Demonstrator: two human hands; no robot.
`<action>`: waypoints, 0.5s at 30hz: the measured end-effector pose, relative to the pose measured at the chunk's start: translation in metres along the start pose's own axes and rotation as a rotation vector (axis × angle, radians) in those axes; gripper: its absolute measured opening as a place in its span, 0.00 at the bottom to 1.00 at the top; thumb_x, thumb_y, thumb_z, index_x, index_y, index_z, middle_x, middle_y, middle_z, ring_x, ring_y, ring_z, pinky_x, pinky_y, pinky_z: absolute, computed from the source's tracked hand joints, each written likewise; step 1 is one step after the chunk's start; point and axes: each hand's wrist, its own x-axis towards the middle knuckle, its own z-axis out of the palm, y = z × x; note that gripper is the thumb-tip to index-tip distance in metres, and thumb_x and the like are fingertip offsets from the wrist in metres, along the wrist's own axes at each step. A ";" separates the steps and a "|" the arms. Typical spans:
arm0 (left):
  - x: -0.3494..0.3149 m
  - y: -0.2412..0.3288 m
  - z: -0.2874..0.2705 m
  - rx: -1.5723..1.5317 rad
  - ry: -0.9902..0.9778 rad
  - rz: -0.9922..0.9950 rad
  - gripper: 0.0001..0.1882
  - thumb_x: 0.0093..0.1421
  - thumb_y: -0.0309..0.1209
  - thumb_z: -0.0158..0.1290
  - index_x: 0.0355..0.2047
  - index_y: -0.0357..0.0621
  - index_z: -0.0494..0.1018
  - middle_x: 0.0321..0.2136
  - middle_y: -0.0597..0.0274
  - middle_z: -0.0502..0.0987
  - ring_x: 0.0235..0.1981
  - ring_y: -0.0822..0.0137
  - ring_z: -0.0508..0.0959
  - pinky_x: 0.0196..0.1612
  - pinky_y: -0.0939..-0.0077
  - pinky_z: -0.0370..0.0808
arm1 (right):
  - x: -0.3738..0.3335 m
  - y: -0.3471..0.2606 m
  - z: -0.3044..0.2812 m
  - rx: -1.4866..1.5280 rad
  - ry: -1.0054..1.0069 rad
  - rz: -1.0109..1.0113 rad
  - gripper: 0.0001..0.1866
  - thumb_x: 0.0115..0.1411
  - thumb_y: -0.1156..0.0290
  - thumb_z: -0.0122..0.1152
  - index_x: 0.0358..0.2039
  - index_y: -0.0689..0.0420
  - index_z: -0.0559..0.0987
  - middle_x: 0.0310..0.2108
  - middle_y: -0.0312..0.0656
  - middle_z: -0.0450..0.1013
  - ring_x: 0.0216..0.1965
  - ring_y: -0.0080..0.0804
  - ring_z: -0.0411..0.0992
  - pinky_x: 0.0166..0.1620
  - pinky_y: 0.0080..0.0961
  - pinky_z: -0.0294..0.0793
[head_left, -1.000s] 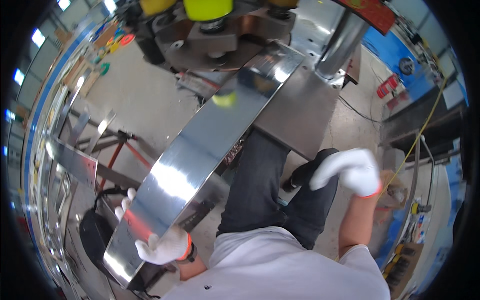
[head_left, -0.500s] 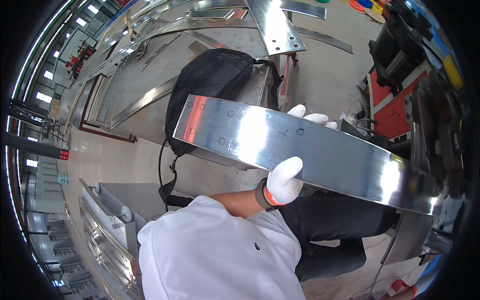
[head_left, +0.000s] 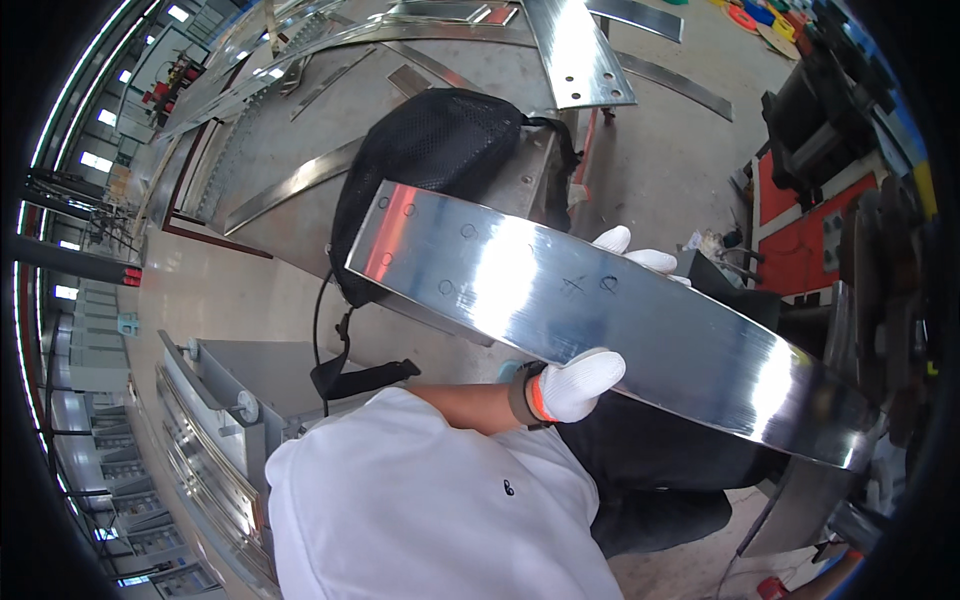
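At the left, the free end of the shiny metal strip [head_left: 650, 315] overlaps the black mesh bag [head_left: 435, 135] in view; a swing that way could snag the mesh. In the middle, the gloved left hand [head_left: 580, 386] is clamped across the strip, thumb side at the near edge, fingers over the far one. Smooth metal under knitted fabric might slip or twist, and a sharp edge could work through the glove. Farther right, the curved end lies over a grey plate [head_left: 800, 510] beside the dark machine [head_left: 895, 285] — if that end lost its support, its weight would probably wrench the one visible grip.

The strip conceals the palm and most of the finger lengths. Its far end fades into the dark rim, so contact with the machine is unclear — and the right hand cannot be made out.
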 end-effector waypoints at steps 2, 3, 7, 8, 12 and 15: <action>0.001 -0.014 0.006 0.060 -0.090 -0.045 0.60 0.62 0.46 0.69 0.83 0.44 0.44 0.73 0.36 0.66 0.71 0.40 0.73 0.72 0.39 0.71 | 0.003 0.006 -0.013 0.014 -0.172 0.022 0.31 0.67 0.57 0.72 0.64 0.63 0.82 0.47 0.41 0.84 0.46 0.30 0.82 0.52 0.28 0.81; 0.003 -0.016 0.004 0.200 -0.155 -0.021 0.62 0.62 0.49 0.71 0.83 0.44 0.43 0.75 0.39 0.65 0.72 0.42 0.72 0.73 0.44 0.70 | 0.010 0.009 -0.014 0.036 -0.273 0.034 0.31 0.67 0.58 0.72 0.65 0.63 0.82 0.47 0.41 0.84 0.47 0.29 0.82 0.52 0.27 0.80; 0.002 -0.045 0.019 0.154 -0.275 -0.188 0.68 0.60 0.47 0.75 0.85 0.49 0.37 0.81 0.43 0.55 0.77 0.49 0.65 0.77 0.45 0.66 | 0.045 -0.027 -0.029 0.044 -0.599 0.072 0.32 0.67 0.61 0.71 0.67 0.64 0.80 0.47 0.40 0.84 0.47 0.27 0.81 0.52 0.26 0.79; 0.001 -0.046 0.028 0.198 -0.277 -0.222 0.66 0.62 0.50 0.72 0.85 0.47 0.38 0.80 0.45 0.56 0.78 0.50 0.64 0.77 0.46 0.66 | 0.052 -0.027 -0.028 0.057 -0.661 0.080 0.32 0.67 0.62 0.71 0.68 0.64 0.80 0.47 0.40 0.83 0.47 0.27 0.81 0.52 0.25 0.79; -0.004 -0.075 0.050 0.394 -0.291 -0.352 0.58 0.71 0.58 0.62 0.85 0.42 0.42 0.80 0.47 0.60 0.79 0.51 0.62 0.78 0.48 0.64 | 0.053 -0.011 -0.008 0.301 -0.568 0.142 0.30 0.58 0.69 0.78 0.60 0.67 0.85 0.33 0.31 0.78 0.34 0.18 0.74 0.38 0.22 0.74; 0.001 -0.094 0.059 0.460 -0.425 -0.325 0.54 0.75 0.53 0.59 0.84 0.40 0.41 0.81 0.44 0.57 0.80 0.49 0.62 0.78 0.48 0.65 | 0.048 -0.013 0.005 0.319 -0.562 0.175 0.27 0.58 0.68 0.76 0.58 0.64 0.88 0.36 0.33 0.80 0.37 0.20 0.76 0.42 0.21 0.76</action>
